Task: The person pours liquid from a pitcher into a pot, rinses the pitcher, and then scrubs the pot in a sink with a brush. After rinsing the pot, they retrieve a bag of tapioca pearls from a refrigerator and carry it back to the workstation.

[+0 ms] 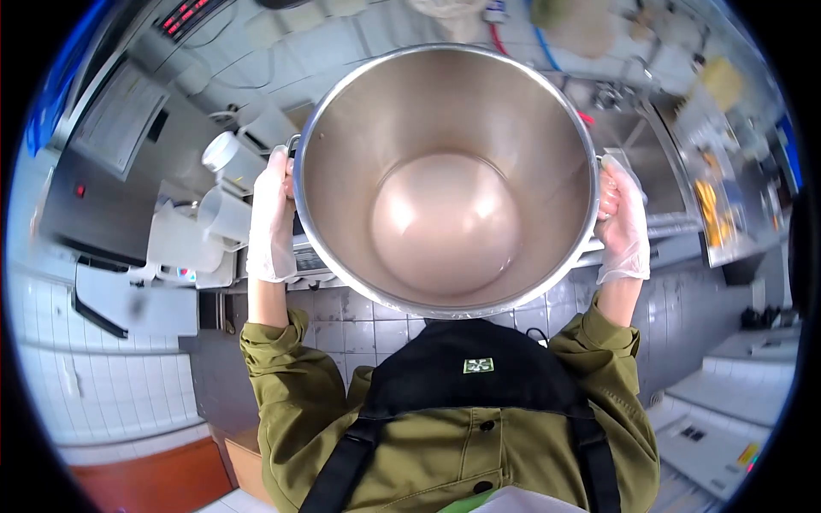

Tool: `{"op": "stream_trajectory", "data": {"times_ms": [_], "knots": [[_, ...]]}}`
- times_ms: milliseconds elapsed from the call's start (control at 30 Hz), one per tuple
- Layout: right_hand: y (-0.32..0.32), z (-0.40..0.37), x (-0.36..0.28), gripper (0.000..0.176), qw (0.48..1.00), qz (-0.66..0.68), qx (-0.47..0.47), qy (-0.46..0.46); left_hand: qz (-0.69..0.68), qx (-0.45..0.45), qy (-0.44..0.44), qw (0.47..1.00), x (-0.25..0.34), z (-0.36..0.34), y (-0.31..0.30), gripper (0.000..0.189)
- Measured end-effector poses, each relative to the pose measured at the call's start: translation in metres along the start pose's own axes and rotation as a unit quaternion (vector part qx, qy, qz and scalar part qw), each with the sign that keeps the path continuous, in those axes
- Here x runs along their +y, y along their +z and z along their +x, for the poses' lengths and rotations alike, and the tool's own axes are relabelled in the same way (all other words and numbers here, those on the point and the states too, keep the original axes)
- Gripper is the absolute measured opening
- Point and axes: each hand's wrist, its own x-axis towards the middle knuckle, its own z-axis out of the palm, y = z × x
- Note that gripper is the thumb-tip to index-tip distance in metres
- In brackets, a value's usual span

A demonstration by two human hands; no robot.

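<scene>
A large stainless steel stockpot point(446, 227) is held up in front of my chest, its wide mouth tilted toward me. Nothing lies inside; its shiny bottom reflects light. My left hand point(272, 214), in a clear plastic glove, is closed around the side handle at the pot's left. On the opposite side, my right hand point(623, 218), gloved the same way, grips the other handle. Both handles are mostly covered by my fingers. Beside my left hand stand white plastic jugs point(227, 215).
A steel sink point(646, 162) with a faucet point(637, 73) lies to the right. Past it is a tray with yellow items point(717, 214). A steel appliance point(103, 171) stands at the left. Grey floor tiles point(351, 329) show below the pot.
</scene>
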Motion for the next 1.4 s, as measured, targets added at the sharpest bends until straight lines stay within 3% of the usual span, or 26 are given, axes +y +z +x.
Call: {"op": "stream_trajectory", "data": {"times_ms": [267,433,633,833,1100,1400], "knots": [[-0.173,-0.127,-0.077,0.030,0.985,0.036,0.143,-0.094,0.031,-0.192,0.021,0.981,-0.049,-0.081,0.166,0.035],[-0.258,-0.210,-0.104,0.024,0.965,0.071,0.197,-0.157,0.024,-0.274,-0.039,0.961,-0.105,-0.119,0.268,0.037],[-0.323,-0.292,-0.106,0.027,0.905,0.090,0.368,-0.193,0.088,-0.411,-0.109,0.901,-0.165,-0.169,0.370,0.040],[-0.351,-0.338,-0.095,0.027,0.797,0.105,0.553,-0.220,0.136,-0.495,-0.148,0.845,-0.228,-0.200,0.458,0.039],[-0.381,-0.356,-0.078,0.027,0.697,0.157,0.658,-0.236,0.180,-0.624,-0.116,0.751,-0.261,-0.222,0.564,0.041],[-0.398,-0.332,-0.042,0.033,0.642,0.232,0.694,-0.228,0.243,-0.659,-0.133,0.699,-0.270,-0.219,0.621,0.041]]}}
